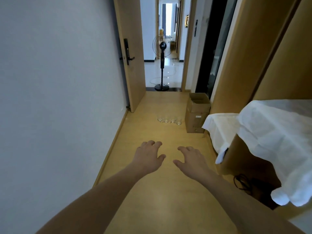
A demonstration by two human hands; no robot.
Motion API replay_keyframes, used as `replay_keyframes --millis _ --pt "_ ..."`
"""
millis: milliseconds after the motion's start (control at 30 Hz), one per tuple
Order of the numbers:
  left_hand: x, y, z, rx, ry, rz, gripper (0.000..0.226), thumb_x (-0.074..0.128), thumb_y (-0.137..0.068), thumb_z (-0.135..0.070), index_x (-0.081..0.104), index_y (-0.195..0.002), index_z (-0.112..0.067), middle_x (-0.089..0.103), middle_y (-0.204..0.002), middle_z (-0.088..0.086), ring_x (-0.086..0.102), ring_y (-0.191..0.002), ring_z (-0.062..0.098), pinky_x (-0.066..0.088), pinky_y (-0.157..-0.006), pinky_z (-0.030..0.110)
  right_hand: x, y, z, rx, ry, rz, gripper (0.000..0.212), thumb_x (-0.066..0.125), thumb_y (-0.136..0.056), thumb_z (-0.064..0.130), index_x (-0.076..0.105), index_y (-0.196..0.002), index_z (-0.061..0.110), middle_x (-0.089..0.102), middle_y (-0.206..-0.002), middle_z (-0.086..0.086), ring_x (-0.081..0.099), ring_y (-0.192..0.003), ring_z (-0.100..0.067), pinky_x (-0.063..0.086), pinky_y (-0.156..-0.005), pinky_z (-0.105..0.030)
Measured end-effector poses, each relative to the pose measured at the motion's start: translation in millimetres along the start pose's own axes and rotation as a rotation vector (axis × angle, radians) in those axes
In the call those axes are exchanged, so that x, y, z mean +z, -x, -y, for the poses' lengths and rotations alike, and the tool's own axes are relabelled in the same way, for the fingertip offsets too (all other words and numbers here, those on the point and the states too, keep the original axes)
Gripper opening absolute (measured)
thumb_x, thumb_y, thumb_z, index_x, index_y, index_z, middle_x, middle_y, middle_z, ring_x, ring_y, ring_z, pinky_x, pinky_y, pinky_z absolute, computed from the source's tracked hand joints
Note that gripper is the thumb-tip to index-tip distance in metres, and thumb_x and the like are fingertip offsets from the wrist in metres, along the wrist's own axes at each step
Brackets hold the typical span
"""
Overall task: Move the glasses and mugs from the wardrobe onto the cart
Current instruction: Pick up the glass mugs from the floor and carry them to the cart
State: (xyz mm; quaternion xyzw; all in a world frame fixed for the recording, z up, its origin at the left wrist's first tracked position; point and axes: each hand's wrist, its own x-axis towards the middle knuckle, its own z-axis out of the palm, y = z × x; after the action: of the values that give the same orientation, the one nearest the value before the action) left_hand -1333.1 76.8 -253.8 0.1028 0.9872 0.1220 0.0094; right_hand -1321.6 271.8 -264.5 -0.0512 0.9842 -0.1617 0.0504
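Both hands out, holding nothing.
Left hand (148, 156) and right hand (190, 159) loosely spread, empty; glasses (169, 119) on floor (152, 191) beside cardboard box (197, 112).

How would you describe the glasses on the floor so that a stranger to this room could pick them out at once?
Look down the wooden floor toward the open door. Just left of the cardboard box stands a small cluster of glasses. They are the only clear, see-through things there; the box is brown and opaque.
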Motion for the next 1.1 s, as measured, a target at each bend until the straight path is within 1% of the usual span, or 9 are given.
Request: replay_keyframes --millis 233,467,600,700,800,1100 --pt "0.5 -74.9 51.4 0.024 0.056 0.050 0.058 0.055 -0.097 -0.050 0.044 -0.147 -0.023 0.050 -0.145 0.007 0.043 -0.134 0.029 0.041 -0.108 0.044 16.7 -66.0 25.9 0.088 -0.010 0.032 0.061 0.054 -0.097 0.056 0.040 -0.150 0.029 0.048 -0.148 -0.001 0.044 -0.135 -0.025 0.040 -0.110 -0.044" --pt "11.1 -138.1 68.6 -0.002 0.068 0.124 0.059 0.055 -0.097 -0.051 0.043 -0.147 -0.023 0.049 -0.146 0.006 0.042 -0.135 0.030 0.042 -0.107 0.044 23.5 -125.0 16.1 0.145 -0.032 0.075 0.061 0.054 -0.097 0.055 0.040 -0.150 0.028 0.048 -0.148 -0.001 0.045 -0.134 -0.024 0.041 -0.110 -0.044" --pt "18.8 -184.6 66.8 -0.008 0.062 0.125 0.060 0.054 -0.097 -0.053 0.042 -0.147 -0.022 0.050 -0.144 0.007 0.043 -0.133 0.030 0.043 -0.106 0.045 21.7 -171.3 -0.7 0.140 -0.049 0.082 0.061 0.054 -0.097 0.054 0.040 -0.150 0.027 0.047 -0.149 -0.002 0.044 -0.135 -0.026 0.041 -0.110 -0.044" --pt "23.9 -230.3 60.8 -0.004 0.053 0.106 0.061 0.053 -0.097 -0.054 0.041 -0.147 -0.023 0.050 -0.144 0.006 0.044 -0.132 0.029 0.043 -0.105 0.045 15.6 -218.1 -16.9 0.128 -0.066 0.056 0.061 0.055 -0.097 0.054 0.040 -0.150 0.028 0.048 -0.148 -0.002 0.045 -0.134 -0.025 0.042 -0.109 -0.043" --pt "26.8 -281.2 52.3 -0.013 0.039 0.112 0.061 0.053 -0.096 -0.055 0.041 -0.147 -0.023 0.051 -0.142 0.006 0.045 -0.131 0.029 0.043 -0.105 0.045 4.5 -265.4 -39.4 0.130 -0.084 0.039 0.061 0.056 -0.096 0.056 0.042 -0.149 0.030 0.049 -0.147 0.000 0.046 -0.133 -0.022 0.044 -0.108 -0.042" --pt "38.9 -416.6 21.7 -0.037 0.025 0.142 0.061 0.052 -0.096 -0.056 0.041 -0.147 -0.024 0.049 -0.144 0.005 0.043 -0.133 0.028 0.043 -0.105 0.044 -32.4 -383.9 -112.4 0.155 -0.104 0.071 0.061 0.058 -0.095 0.055 0.043 -0.148 0.029 0.049 -0.147 0.000 0.047 -0.134 -0.023 0.045 -0.107 -0.043"
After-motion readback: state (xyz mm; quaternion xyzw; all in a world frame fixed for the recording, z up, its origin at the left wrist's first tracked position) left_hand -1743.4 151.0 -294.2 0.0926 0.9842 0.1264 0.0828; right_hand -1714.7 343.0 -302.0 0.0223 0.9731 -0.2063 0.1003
